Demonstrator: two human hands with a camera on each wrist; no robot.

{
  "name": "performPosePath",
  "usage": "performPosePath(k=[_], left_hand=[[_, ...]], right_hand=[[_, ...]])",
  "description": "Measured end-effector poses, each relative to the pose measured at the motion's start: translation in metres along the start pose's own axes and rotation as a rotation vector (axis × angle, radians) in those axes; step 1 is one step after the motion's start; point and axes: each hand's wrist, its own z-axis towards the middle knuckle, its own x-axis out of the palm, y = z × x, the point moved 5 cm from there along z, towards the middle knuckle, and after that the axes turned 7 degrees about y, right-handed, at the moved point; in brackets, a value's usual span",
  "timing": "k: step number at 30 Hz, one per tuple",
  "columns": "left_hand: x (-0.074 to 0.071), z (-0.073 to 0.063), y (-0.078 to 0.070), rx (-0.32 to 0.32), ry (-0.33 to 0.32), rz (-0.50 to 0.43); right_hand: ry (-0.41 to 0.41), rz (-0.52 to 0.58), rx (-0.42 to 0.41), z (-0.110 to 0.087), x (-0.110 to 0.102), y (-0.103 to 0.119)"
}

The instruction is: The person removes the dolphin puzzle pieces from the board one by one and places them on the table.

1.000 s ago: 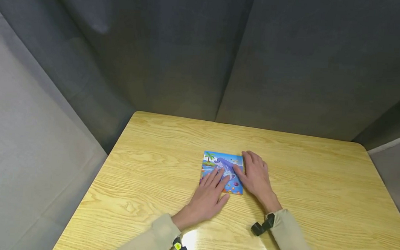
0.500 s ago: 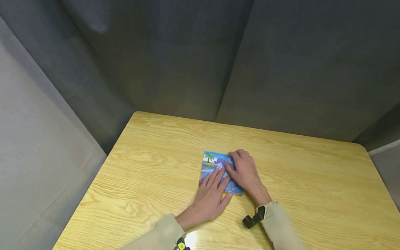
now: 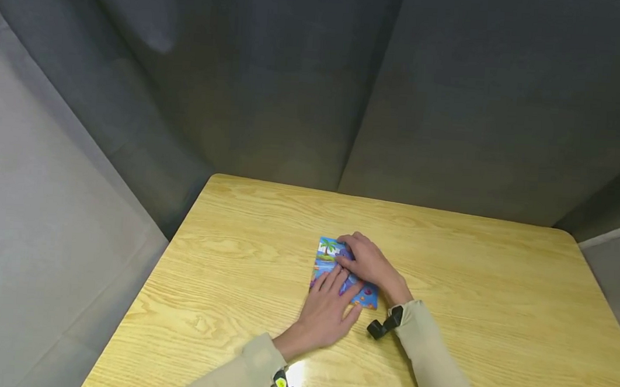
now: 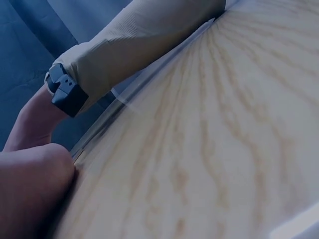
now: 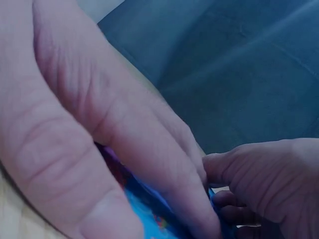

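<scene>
A square blue picture panel (image 3: pixel 324 265) with a palm tree, sea and part of a purple dolphin lies flat on the wooden table. Across its lower part rests my left hand (image 3: pixel 323 316), fingers spread and straight. My right hand (image 3: pixel 368 263) lies over the upper right of the panel, its thumb and fingers touching the surface and covering most of the dolphin. In the right wrist view, a strip of the panel (image 5: pixel 149 206) shows under the right thumb and fingers, and the left hand (image 5: pixel 279 184) is close by. The left wrist view shows no panel.
The light wooden table (image 3: pixel 222 271) has its far edge against a dark grey curtain (image 3: pixel 273 98). A pale grey cloth (image 3: pixel 51 203) hangs at the left. Black wrist cameras, such as the one on the right cuff (image 3: pixel 385 323), sit just above the tabletop.
My right hand has slid left from the panel's right edge over its middle, covering more of the dolphin. The left hand stays on the lower part of the panel.
</scene>
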Motion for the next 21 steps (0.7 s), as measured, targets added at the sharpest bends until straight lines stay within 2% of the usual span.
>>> performPosePath(k=[6,14,21], left_hand=[[0.001,-0.006,-0.002,-0.006,-0.009,0.010],[0.003,-0.016,-0.005,0.006,-0.020,0.022],[0.005,-0.022,-0.016,0.025,-0.028,-0.006]], right_hand=[[0.005,0.024,0.009,0.000,0.006,0.002],[-0.040,-0.036,0.024,-0.007,0.014,0.015],[-0.050,-0.039,0.062,-0.021,0.016,0.017]])
